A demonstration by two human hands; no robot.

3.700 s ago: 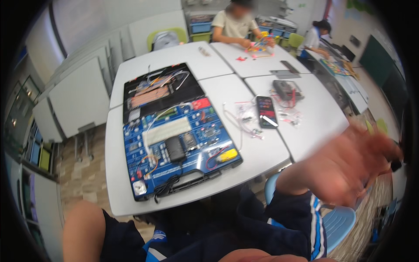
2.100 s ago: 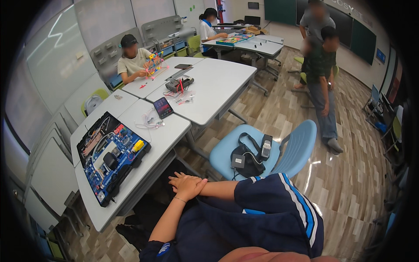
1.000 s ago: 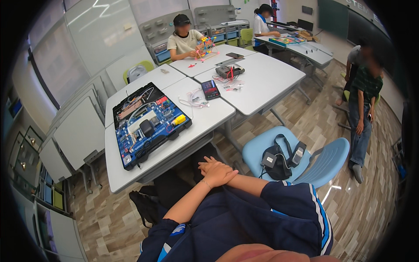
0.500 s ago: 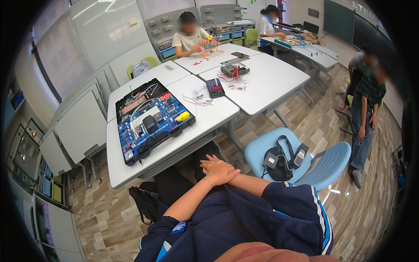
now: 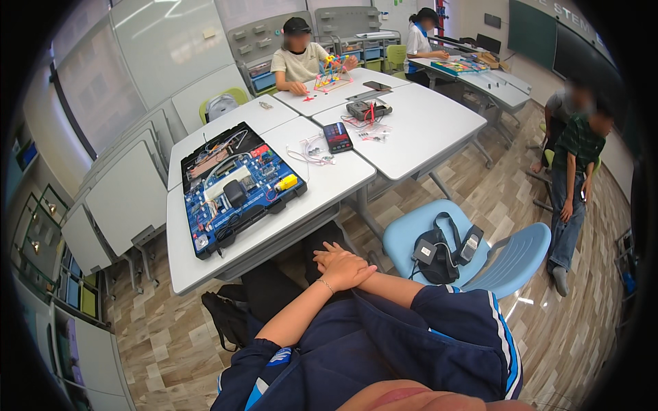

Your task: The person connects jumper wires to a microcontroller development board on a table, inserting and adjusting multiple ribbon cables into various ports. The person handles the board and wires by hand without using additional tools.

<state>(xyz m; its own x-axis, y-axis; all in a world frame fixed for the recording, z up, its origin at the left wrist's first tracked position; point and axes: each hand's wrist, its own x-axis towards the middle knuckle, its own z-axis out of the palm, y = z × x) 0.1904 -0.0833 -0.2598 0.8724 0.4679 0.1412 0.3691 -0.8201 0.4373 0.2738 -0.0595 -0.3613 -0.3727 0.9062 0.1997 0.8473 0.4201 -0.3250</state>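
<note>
My two hands rest together in my lap, in front of the table edge. My left hand (image 5: 349, 271), with a thin bracelet at the wrist, lies flat across the back of my right hand (image 5: 327, 254). Fingers of my right hand stick out past it to the upper left, stretched; the rest of that hand is covered. Neither hand holds an object. Nearest on the table is an open black case (image 5: 299, 192) with a blue electronics board (image 5: 260, 198), wires and a yellow motor (image 5: 286, 183).
Beside me, a light blue chair (image 5: 404, 229) bears a black strapped device (image 5: 439, 264). The white table (image 5: 425, 137) holds a phone-like screen (image 5: 337, 138), loose wires (image 5: 312, 152) and a grey meter (image 5: 369, 109). Across it, a person handles a coloured rod frame (image 5: 332, 75). Others sit at right.
My hands have stayed still. Across the table, the person's one hand has moved down to a small red piece, the other to the frame's right side. The seated person at right has turned their head.
</note>
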